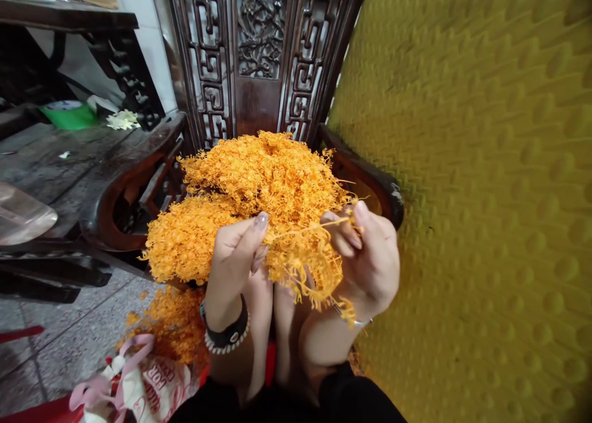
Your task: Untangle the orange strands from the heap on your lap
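Observation:
My left hand (238, 250) is closed in a pinch, thumb against fingers, on one end of a thin orange strand (308, 227). My right hand (367, 250) pinches the strand's other end between thumb and fingers, so it runs nearly straight between the hands. Below it hangs a loose tangle of curly orange strands (309, 272), reaching down past my right wrist. Just beyond both hands, a big heap of the same curly orange strands (272, 176) lies on a dark carved wooden chair (259, 102). What the strands are made of, I cannot tell.
A yellow textured panel (472, 182) rises close on the right. At left stands a dark wooden table (41, 158) with green tape (69, 116) and a pale flower (123, 120). More orange strands (173, 321) and a white printed bag (160, 386) are on the floor below.

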`<state>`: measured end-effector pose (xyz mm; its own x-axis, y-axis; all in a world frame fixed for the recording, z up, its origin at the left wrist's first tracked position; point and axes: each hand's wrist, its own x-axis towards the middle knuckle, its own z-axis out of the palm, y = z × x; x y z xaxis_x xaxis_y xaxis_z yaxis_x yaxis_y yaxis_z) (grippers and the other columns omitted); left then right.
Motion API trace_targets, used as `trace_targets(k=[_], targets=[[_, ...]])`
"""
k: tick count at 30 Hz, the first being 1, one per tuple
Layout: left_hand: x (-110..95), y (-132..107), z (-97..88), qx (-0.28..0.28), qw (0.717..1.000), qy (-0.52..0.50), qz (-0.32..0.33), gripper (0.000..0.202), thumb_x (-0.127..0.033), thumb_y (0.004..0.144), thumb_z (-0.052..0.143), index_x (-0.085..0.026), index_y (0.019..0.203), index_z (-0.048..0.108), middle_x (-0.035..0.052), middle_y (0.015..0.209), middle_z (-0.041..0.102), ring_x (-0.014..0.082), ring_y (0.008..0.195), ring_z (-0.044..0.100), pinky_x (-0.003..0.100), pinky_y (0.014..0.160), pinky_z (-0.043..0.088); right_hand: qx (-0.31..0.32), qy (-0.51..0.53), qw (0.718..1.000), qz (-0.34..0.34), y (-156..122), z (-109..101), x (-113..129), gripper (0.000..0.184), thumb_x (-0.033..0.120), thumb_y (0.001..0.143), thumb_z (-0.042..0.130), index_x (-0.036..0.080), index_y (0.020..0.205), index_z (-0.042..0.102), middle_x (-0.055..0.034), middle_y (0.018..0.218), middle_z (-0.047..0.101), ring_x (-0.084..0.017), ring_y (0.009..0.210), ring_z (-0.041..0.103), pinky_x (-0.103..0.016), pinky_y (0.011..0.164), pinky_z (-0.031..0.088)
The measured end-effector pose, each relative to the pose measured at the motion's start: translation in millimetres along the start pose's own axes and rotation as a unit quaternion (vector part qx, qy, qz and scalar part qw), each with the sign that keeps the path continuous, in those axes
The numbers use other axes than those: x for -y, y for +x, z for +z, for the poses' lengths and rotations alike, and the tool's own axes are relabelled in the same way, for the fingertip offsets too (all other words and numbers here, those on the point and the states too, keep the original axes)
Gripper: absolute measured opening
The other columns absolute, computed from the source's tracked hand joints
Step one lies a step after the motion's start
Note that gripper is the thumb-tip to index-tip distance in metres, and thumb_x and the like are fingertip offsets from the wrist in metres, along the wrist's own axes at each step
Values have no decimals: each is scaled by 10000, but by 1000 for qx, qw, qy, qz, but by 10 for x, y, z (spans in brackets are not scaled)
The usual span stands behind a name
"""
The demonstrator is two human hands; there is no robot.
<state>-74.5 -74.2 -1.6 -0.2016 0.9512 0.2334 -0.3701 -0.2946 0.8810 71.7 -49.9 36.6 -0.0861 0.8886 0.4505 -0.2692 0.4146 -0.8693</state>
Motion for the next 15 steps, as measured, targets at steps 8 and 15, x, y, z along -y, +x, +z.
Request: trace_targets(k=[8,15], targets=[[-95,-217,60,-7,990,-56,133,386,-279,848,552,-180,503,412,-61,395,301,53,320,249,200,321,169,-88,67,990,-89,-101,187,111,461,282,900,447,189,488,264,98,459,196,-33,350,110,-274,706,459],[-87,-204,223,-57,978,-95,179,483,-341,816,565,-166,426,342,-59,372,227,49,317,214,196,314,196,-169,67,979,-95,-89,381,122,465,286,920,367,189,497,200,91,453,143,-51,359,80,-276,705,468]])
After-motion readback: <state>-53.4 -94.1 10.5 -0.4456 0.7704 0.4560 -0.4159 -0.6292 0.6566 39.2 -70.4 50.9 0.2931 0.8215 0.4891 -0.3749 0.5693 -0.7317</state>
